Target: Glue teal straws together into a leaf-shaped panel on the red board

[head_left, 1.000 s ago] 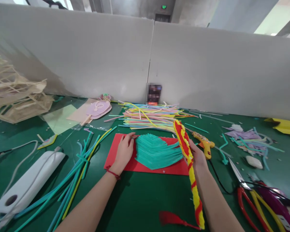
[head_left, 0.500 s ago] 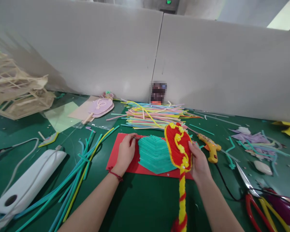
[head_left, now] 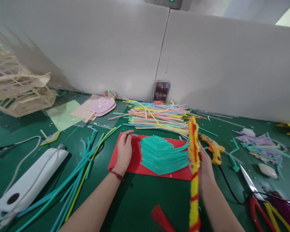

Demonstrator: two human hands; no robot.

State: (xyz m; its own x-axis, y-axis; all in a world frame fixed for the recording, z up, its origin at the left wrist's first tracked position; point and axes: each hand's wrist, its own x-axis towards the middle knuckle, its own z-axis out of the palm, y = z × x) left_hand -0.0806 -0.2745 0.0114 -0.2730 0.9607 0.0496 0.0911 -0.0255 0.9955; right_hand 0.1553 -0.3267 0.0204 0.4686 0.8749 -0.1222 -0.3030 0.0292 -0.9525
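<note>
My right hand point(head_left: 206, 167) is closed on a red and yellow pipe-cleaner fan point(head_left: 193, 145), held upright and seen nearly edge-on. Its twisted yellow and red handle point(head_left: 194, 199) hangs down past the bottom of the view, and a red tassel point(head_left: 161, 218) shows beside it. On a red card point(head_left: 134, 167) lies a teal leaf-like panel point(head_left: 160, 154) of pipe cleaners in a V pattern, its right tip partly behind the fan. My left hand point(head_left: 124, 149) is at the card's left side, fingers loosely bent and apart, holding nothing visible.
Behind the card lies a pile of coloured pipe cleaners point(head_left: 157, 117). On the right are a yellow glue gun point(head_left: 215, 150), scissors point(head_left: 252, 185) and scraps point(head_left: 258, 143). To the left, a white power strip point(head_left: 33, 180), loose teal pipe cleaners point(head_left: 70, 177) and a stick model point(head_left: 21, 90).
The fan in my right hand has turned from face-on to edge-on and shifted right, uncovering the leaf panel's right side. The tassel has swung into view. My left fingers have lifted a little.
</note>
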